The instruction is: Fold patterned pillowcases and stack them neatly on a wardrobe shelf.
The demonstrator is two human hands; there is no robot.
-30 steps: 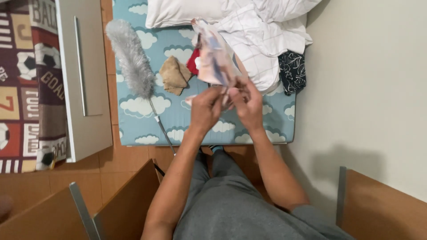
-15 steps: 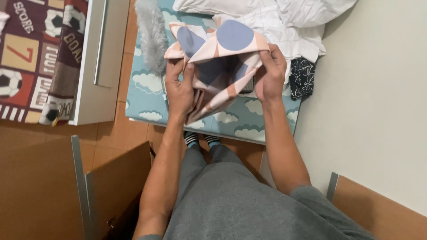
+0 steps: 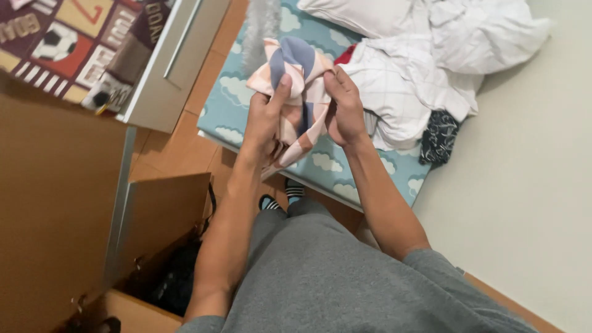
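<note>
I am looking down over a bed with a cloud-print sheet, which is serving as the work surface, so the white laundry and a pillow are lying heaped at its far end within reach. An open wooden drawer is standing by my left leg, a dark item inside it. A dark patterned garment is hanging at the bed's edge by the wall. Above the sheet, I am holding the cloth, pink and white with blue shapes, bunched between both hands. The left hand is gripping its left side, thumb up across the front; the right hand is clamping the right side, the two close together so the fabric is gathering rather than hanging loose.
</note>
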